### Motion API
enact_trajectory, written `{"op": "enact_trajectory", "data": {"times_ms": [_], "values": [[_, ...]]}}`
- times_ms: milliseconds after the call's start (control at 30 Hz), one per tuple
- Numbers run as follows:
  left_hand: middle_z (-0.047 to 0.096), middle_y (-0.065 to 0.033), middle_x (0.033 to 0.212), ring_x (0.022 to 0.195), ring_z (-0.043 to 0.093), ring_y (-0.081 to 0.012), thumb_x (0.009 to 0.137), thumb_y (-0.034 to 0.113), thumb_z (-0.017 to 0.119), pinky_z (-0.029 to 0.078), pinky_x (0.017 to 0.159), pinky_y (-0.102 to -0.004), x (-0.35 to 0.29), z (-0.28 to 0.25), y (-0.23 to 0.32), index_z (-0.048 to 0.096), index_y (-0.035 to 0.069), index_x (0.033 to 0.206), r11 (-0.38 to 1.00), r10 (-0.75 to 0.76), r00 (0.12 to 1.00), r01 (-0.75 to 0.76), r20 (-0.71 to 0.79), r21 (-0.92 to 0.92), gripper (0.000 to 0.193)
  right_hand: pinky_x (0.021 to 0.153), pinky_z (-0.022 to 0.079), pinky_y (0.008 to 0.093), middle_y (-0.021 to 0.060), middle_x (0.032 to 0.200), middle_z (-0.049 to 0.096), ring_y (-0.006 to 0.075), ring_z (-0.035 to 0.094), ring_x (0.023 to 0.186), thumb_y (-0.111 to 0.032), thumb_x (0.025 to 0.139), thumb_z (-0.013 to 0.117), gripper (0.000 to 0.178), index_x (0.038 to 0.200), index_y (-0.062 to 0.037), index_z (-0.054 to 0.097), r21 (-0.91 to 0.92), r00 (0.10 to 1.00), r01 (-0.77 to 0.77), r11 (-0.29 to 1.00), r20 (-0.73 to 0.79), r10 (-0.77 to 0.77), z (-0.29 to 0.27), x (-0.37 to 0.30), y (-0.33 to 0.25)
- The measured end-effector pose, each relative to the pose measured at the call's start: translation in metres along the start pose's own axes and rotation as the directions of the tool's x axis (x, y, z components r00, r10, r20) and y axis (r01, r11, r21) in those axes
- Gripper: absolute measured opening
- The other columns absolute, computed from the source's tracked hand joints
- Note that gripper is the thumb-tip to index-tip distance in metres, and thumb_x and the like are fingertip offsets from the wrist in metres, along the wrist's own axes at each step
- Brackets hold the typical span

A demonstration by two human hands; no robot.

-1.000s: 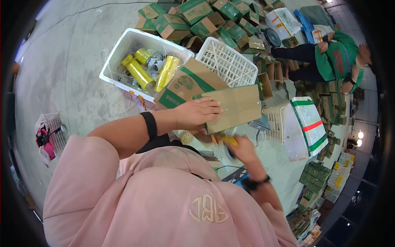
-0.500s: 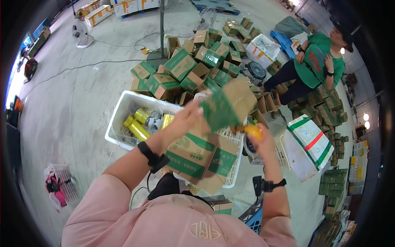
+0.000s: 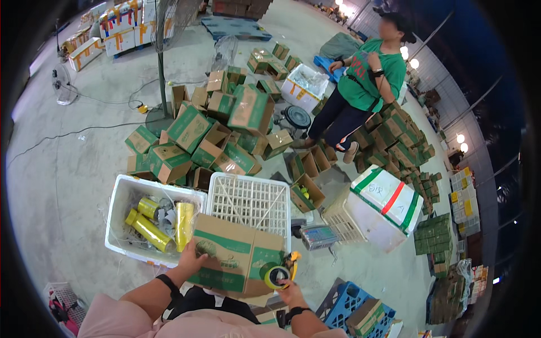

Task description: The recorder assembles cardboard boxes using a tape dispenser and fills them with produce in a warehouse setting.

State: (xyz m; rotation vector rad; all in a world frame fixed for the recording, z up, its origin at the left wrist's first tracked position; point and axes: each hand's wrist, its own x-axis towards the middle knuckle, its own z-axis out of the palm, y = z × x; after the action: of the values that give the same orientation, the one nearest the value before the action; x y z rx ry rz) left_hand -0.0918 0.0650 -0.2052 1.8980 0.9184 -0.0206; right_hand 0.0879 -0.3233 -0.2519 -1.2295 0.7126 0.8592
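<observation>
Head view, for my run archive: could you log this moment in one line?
left hand: touching brown-green carton; right hand: holds tape dispenser; beyond carton: white plastic crate

A wide fisheye view looks down and ahead from head height. The left hand [image 3: 190, 261] and right hand [image 3: 291, 294] are near; the floor [image 3: 62, 208] stretches far beyond.

Grey floor [image 3: 45, 225], bearing a heap of brown-and-green cartons [image 3: 189, 127]; beyond them, a blue pallet [image 3: 236, 29]; to the left, a thin dark cable [image 3: 112, 126] and a small white basket [image 3: 73, 298].
</observation>
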Motion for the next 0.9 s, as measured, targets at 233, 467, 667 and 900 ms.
{"op": "enact_trajectory", "data": {"times_ms": [233, 467, 667, 900], "values": [[0.063, -0.0049, 0.111, 0.102, 0.056, -0.0146, 0.082, 0.006, 0.065, 0.043, 0.092, -0.0283, -0.024, -0.084, 0.077, 0.055, 0.001, 0.122, 0.859, 0.140, 0.870, 0.132, 0.474, -0.495, 0.042, 0.101, 0.041, 0.0512, 0.0138, 0.108, 0.062, 0.0331, 0.057, 0.106, -0.002, 0.071, 0.058, 0.035, 0.107, -0.0011, 0.057, 0.285, 0.954, 0.016, 0.958, 0.282, -0.099, -0.038, -0.001, -0.049], [0.058, -0.0067, 0.119, 0.109, 0.054, -0.0181, 0.083, 0.010, 0.062, 0.040, 0.097, -0.0304, -0.054, -0.066, 0.083, 0.053, 0.005, 0.127, 0.918, 0.349, 0.936, -0.332, 0.042, -0.216, 0.045, 0.060, 0.045, 0.0271, 0.0036, 0.095, 0.059, 0.0123, 0.053, 0.075, -0.018, 0.085, 0.067, 0.043, 0.122, -0.0045, 0.050, -0.622, 0.755, 0.652, 0.434, 0.482, -0.444, 0.032, -0.141, -0.110], [0.048, -0.0190, 0.129, 0.120, 0.047, -0.0245, 0.086, 0.027, 0.064, 0.037, 0.100, -0.0324, -0.097, -0.062, 0.156, 0.036, 0.007, 0.137, 0.876, 0.256, 0.942, -0.320, -0.215, -0.362, 0.062, 0.097, 0.041, 0.0366, 0.0155, 0.125, 0.052, 0.0261, 0.051, 0.115, -0.012, 0.080, 0.071, 0.063, 0.135, -0.0030, 0.041, -0.390, 0.412, 0.911, 0.133, 0.859, -0.305, 0.085, -0.192, -0.077], [0.053, -0.0163, 0.119, 0.106, 0.054, -0.0233, 0.085, 0.038, 0.065, 0.045, 0.083, -0.0330, -0.080, -0.056, 0.124, 0.037, 0.007, 0.134, 0.918, 0.233, 0.914, -0.320, -0.333, -0.236, 0.065, 0.078, 0.050, 0.0413, 0.0176, 0.100, 0.062, 0.0358, 0.062, 0.091, -0.044, 0.075, 0.071, 0.060, 0.117, -0.0049, 0.055, -0.486, 0.371, 0.803, -0.345, 0.860, -0.349, 0.127, -0.159, -0.145]]}}
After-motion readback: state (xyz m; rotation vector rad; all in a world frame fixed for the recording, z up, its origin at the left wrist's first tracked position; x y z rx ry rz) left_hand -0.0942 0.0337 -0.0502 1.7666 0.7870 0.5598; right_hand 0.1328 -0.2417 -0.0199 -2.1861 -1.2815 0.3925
